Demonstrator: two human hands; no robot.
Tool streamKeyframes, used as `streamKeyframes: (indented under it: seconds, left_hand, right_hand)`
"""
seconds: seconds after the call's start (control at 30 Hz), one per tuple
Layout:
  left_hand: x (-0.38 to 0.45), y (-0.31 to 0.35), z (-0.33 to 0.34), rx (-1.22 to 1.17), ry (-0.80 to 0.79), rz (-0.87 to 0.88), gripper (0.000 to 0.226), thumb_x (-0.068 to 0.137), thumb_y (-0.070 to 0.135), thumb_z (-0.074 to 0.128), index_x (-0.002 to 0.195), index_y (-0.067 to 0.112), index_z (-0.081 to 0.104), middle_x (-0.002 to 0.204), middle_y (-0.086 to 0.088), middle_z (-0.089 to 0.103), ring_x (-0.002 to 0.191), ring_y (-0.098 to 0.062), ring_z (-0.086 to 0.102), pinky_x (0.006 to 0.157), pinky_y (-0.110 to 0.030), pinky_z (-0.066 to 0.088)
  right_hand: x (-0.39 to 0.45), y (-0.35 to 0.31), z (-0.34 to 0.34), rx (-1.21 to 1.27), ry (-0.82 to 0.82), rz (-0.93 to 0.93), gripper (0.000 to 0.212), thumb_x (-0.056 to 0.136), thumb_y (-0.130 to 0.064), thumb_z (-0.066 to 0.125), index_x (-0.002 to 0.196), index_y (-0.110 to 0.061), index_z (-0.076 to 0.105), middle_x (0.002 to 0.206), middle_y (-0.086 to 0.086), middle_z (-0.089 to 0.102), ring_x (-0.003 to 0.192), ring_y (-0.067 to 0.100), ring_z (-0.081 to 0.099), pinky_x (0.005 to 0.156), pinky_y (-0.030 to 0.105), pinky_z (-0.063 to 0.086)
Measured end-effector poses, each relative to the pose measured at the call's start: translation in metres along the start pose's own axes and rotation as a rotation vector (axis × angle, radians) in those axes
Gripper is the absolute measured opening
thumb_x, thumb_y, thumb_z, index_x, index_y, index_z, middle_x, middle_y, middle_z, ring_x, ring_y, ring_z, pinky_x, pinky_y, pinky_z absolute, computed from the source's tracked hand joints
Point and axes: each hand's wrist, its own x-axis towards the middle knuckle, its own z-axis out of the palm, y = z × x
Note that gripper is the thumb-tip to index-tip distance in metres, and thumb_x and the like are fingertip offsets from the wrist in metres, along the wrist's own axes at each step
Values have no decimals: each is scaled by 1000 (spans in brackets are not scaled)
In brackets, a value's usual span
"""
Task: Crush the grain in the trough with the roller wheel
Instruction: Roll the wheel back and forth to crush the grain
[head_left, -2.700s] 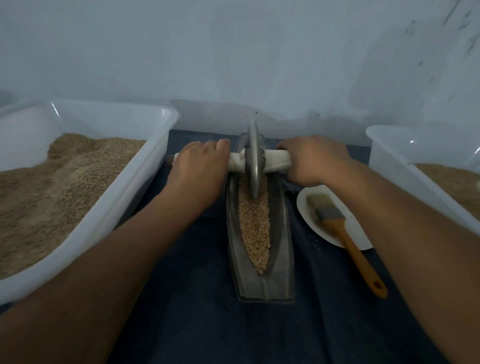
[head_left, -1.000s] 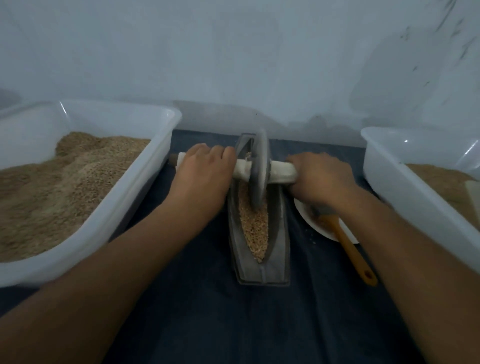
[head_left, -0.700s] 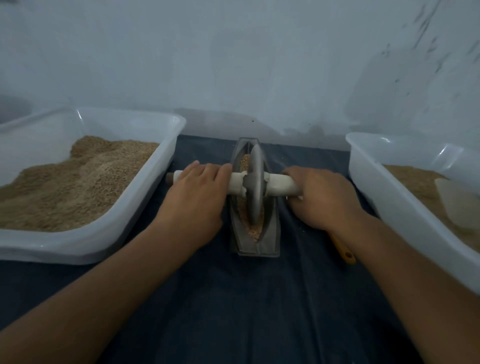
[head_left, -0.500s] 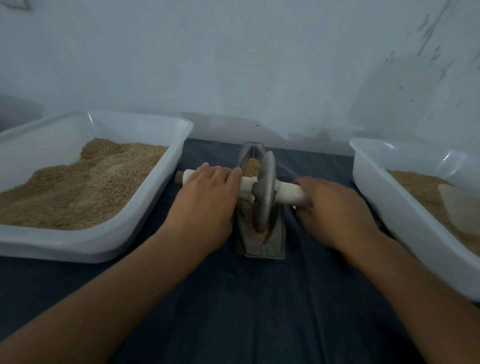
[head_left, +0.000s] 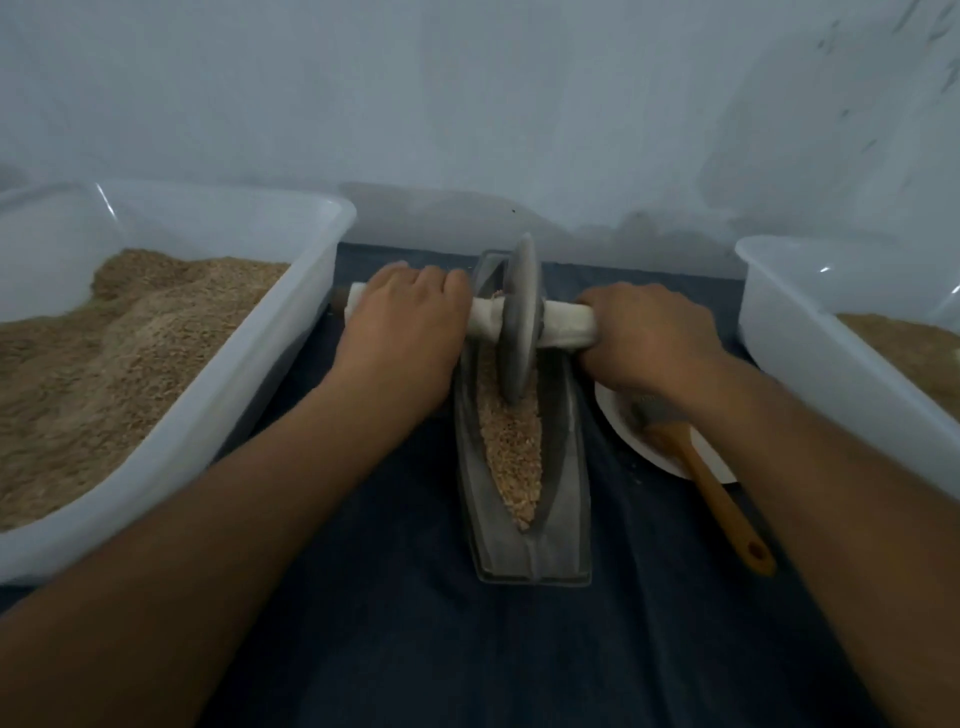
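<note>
1. Grey metal forms one roller wheel (head_left: 521, 327); we see it standing upright on edge in the far half of the trough (head_left: 563, 499), its rim down in the grain (head_left: 511, 447).
2. We count one trough, boat-shaped, lying lengthwise on the dark cloth (head_left: 415, 597); grain fills its channel from the wheel to the near tip.
3. One white-wrapped axle (head_left: 566, 325) passes through the wheel.
4. Our left hand (head_left: 402, 332) grips the left axle end, fingers curled over it.
5. Our right hand (head_left: 641, 338) grips the right end, fingers wrapped around it.
6. We count two white tubs (head_left: 311, 291) of grain, one on each side.
7. One brush (head_left: 706, 483) lies with its bristles on one white plate (head_left: 623, 431), right of the trough.
</note>
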Motion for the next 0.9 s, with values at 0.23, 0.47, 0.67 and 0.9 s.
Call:
streamKeyframes:
  seconds: [0.23, 0.47, 0.67, 0.9]
  left_hand:
    - [23, -15, 14, -72, -129, -99, 41, 87, 8, 64, 124, 11, 48, 117, -12, 61, 102, -31, 61, 80, -39, 44]
    - [-3, -3, 1, -6, -56, -71, 32, 88, 14, 62, 115, 14, 44, 110, -8, 59, 96, -26, 60, 77, -34, 40]
    - [-43, 11, -23, 14, 5, 14, 43, 84, 21, 64, 121, 18, 42, 118, -5, 55, 105, -23, 52, 99, -35, 35]
    - [-80, 15, -46, -53, -41, 17, 75, 82, 29, 73, 144, 17, 32, 141, -2, 48, 128, -21, 44, 120, -37, 19]
  right_hand:
    - [45, -7, -18, -124, -88, -53, 28, 80, -36, 73, 103, -23, 64, 85, 0, 60, 72, 21, 57, 58, 29, 39]
    - [16, -5, -14, -104, -3, -75, 23, 82, -39, 72, 96, -26, 60, 77, -6, 53, 67, 15, 51, 53, 26, 31]
    - [-51, 0, -7, 12, 96, -109, 37, 87, -38, 67, 122, -33, 57, 104, -2, 68, 89, 24, 63, 61, 32, 36]
    - [-99, -7, -17, -1, 224, -162, 40, 91, -39, 61, 129, -30, 53, 111, -2, 65, 97, 25, 63, 72, 36, 40]
